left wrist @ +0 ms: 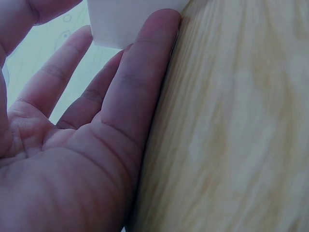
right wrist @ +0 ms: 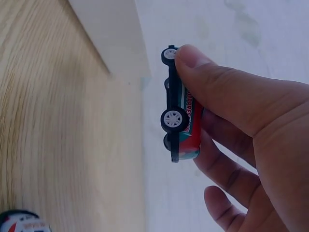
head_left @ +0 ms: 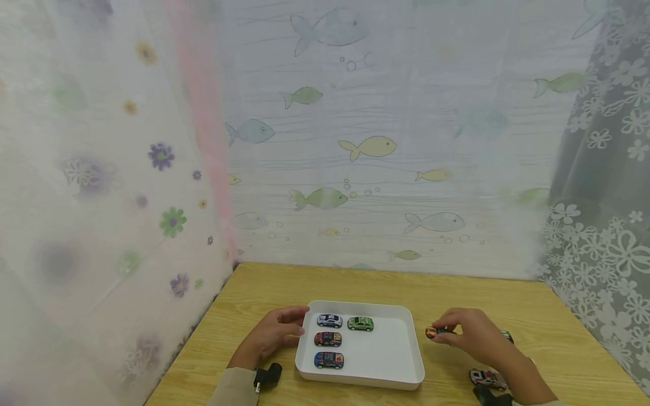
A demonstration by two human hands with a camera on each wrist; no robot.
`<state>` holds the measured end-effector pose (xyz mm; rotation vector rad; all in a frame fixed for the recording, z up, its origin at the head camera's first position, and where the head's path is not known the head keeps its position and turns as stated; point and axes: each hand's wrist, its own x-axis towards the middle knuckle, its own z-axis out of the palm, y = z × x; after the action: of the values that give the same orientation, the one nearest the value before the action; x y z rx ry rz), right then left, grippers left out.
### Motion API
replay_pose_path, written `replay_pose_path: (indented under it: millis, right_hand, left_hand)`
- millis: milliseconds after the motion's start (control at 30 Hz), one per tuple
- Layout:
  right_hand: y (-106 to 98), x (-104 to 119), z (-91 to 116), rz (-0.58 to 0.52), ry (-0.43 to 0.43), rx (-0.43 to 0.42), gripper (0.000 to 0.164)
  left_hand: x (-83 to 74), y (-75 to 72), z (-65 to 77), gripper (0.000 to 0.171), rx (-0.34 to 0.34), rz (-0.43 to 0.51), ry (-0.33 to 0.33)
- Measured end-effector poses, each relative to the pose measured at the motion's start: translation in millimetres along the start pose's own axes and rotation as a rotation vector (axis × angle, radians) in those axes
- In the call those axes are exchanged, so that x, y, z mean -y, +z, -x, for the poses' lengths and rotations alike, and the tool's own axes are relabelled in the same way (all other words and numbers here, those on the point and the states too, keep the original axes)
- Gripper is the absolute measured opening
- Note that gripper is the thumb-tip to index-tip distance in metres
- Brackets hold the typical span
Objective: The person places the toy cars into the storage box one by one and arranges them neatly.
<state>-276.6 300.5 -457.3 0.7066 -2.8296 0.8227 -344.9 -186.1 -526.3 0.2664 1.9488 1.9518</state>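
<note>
A white tray (head_left: 376,361) lies on the table with toy cars in its left half: a white and blue one (head_left: 329,320), a green one (head_left: 360,323), a red and black one (head_left: 328,339) and a blue one (head_left: 329,360). My left hand (head_left: 276,332) rests beside the tray's left side, its fairly straight fingers at the wall (left wrist: 120,24). To the right of the tray, above the table, my right hand (head_left: 469,335) pinches a small toy car (right wrist: 186,113) between thumb and fingers. Red and teal show on this car's side, with its wheels turned outward.
Right of the tray, a red and white toy car (head_left: 487,378) sits near my right wrist. Another car (head_left: 507,336) is partly hidden behind my right hand. Fish-printed curtain (head_left: 376,169) hangs behind the wooden table (head_left: 284,280), with flowered curtains at both sides.
</note>
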Motion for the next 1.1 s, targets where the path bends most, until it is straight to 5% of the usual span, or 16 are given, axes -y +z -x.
replay_pose_path:
  millis: [1100]
  right_hand:
    - [33,34,-53,0.005,-0.141,0.037,0.019]
  left_hand:
    - [-2.7,2.0,2.2,0.063,-0.021,-0.008,-0.02]
